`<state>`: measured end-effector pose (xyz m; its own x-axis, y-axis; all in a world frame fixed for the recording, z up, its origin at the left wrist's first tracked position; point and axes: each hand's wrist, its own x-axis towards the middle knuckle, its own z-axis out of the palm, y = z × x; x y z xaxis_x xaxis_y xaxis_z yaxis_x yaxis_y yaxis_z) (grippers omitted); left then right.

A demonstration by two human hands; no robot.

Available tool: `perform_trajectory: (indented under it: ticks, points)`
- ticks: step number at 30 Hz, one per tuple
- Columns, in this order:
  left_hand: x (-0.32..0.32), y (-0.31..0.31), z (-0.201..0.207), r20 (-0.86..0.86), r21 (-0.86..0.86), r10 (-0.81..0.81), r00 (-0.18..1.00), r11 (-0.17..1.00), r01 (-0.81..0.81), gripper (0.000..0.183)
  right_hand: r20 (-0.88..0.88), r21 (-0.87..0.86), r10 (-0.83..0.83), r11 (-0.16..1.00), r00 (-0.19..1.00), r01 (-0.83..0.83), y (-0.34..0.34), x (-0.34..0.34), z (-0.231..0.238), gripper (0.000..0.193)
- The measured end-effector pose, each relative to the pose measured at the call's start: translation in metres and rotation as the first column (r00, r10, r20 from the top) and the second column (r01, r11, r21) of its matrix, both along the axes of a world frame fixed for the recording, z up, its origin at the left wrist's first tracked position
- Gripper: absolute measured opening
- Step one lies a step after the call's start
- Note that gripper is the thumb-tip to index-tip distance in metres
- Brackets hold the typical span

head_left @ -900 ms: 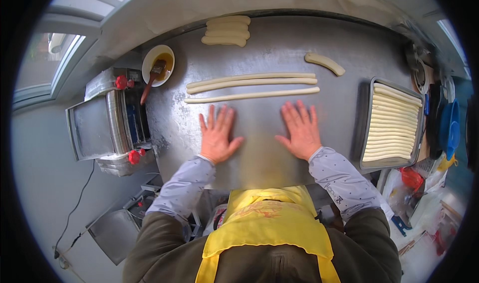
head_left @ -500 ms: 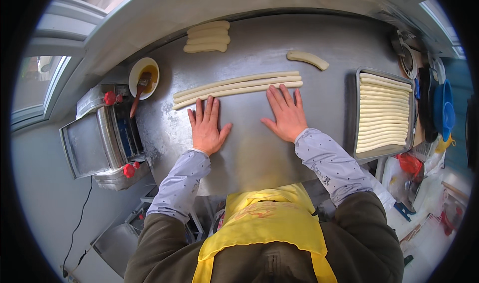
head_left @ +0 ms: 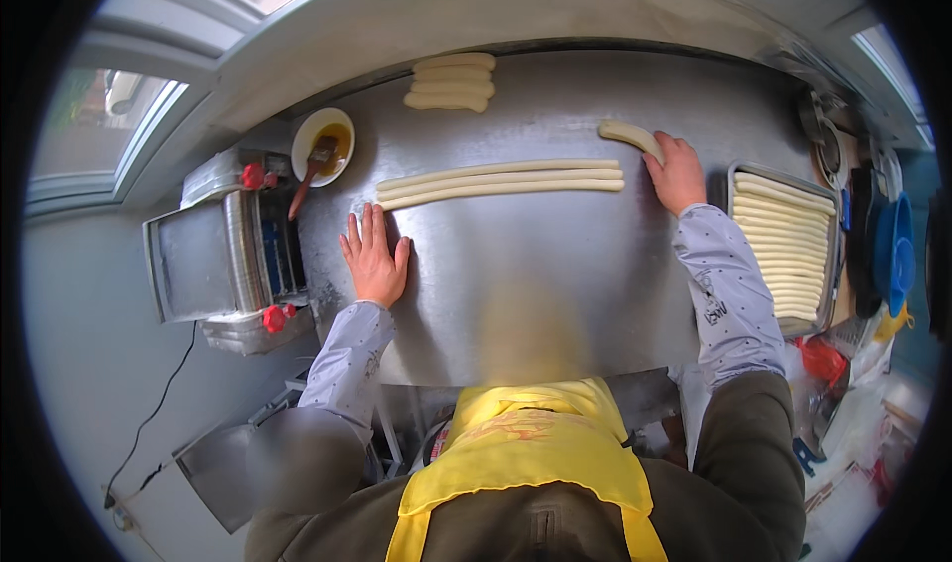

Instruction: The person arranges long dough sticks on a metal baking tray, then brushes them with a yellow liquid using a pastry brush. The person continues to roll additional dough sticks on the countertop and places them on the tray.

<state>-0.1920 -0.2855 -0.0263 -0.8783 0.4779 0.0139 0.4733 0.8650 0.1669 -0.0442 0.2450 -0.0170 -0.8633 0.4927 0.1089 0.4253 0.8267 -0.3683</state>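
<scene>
Three long thin dough ropes (head_left: 501,180) lie side by side across the steel worktable (head_left: 535,275). My left hand (head_left: 374,255) rests flat and open on the table just below the ropes' left end. My right hand (head_left: 677,172) reaches to the far right and grips the near end of a short thick dough piece (head_left: 629,136) lying past the ropes' right end.
A stack of short dough pieces (head_left: 452,81) lies at the table's back. A bowl of oil with a brush (head_left: 323,146) stands at the back left, beside a metal dough machine (head_left: 230,250) with red knobs. A tray of finished ropes (head_left: 785,245) sits at the right.
Both hands left the middle of the table. The left slid leftward and the right reached out to the short dough piece at the far right. The ropes now lie together.
</scene>
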Motion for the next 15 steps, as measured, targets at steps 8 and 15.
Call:
perform_trajectory:
  ticks: [8, 15]
  points:
    - [0.074, 0.07, 0.039, 0.599, 0.563, 0.035, 0.8, 0.692, -0.452, 0.059, 0.072, -0.928, -0.277, 0.334, 0.958, 0.166, -0.088, 0.008, 0.061, 0.025]
    - [0.095, 0.145, 0.038, 0.983, 0.151, -0.163, 0.086, 0.45, -0.88, 0.065, -0.061, -0.701, 0.158, 0.696, 0.985, -0.156, -0.233, 0.111, 0.043, 0.036]
